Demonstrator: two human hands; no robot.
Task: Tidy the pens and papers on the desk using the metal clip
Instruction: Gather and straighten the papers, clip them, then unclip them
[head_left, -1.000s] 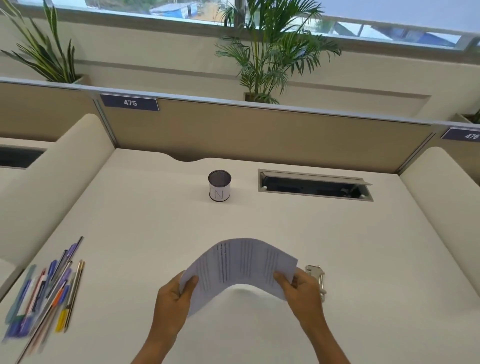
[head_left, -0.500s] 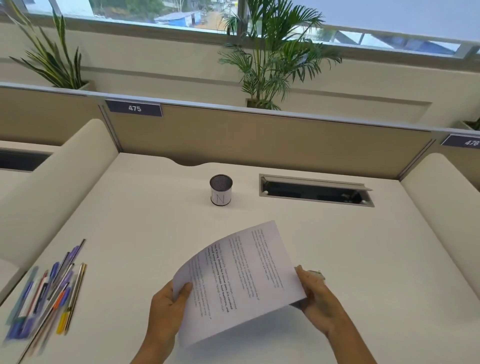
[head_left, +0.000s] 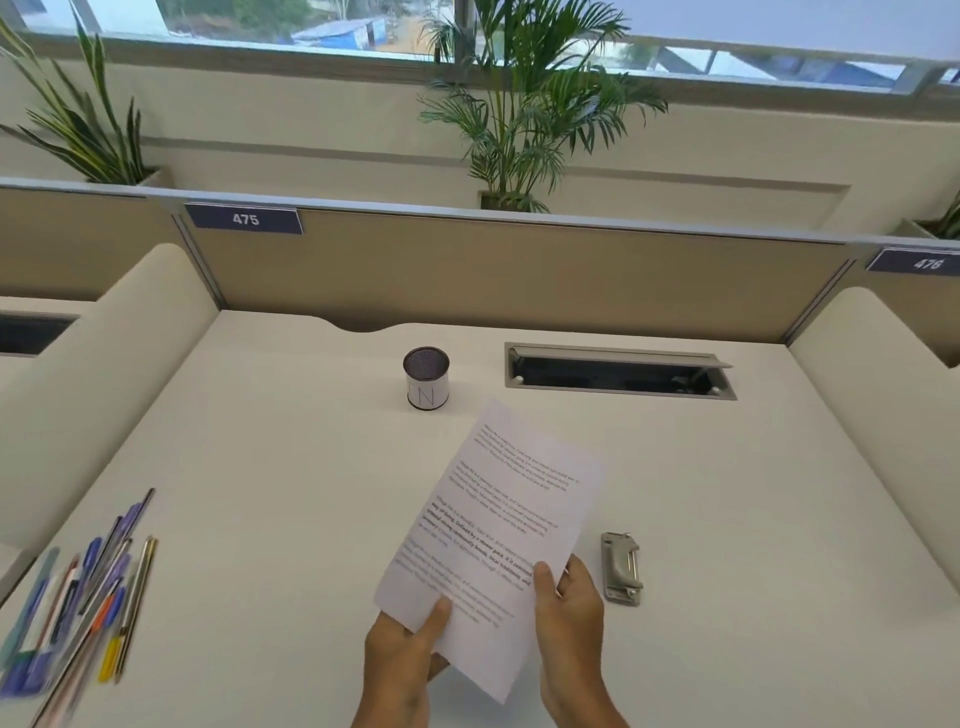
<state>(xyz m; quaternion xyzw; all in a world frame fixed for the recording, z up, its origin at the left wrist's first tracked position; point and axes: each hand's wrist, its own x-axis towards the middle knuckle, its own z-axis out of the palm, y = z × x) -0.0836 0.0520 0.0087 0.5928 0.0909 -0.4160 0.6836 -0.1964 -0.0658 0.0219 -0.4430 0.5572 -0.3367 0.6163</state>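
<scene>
Hands pinch white printed paper sheets (head_left: 498, 525) above cream tabletop (head_left: 753, 519): left hand (head_left: 405, 660), right hand (head_left: 569, 618). Silver metal clip (head_left: 620, 568) just right of sheets; mixed coloured pens (head_left: 78, 597) far left; mesh cup (head_left: 426, 379) behind.

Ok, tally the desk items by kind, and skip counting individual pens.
Printed papers, held in both hands, sheet count unclear: 1 stack
Metal clip: 1
Pen cup: 1
Pile of pens, too blurred to count: 1
Total: 4

White desk (head_left: 291, 467), tan partition (head_left: 519, 270) behind, potted palms (head_left: 524, 104) on ledge, window (head_left: 727, 31) above, daylight.
</scene>
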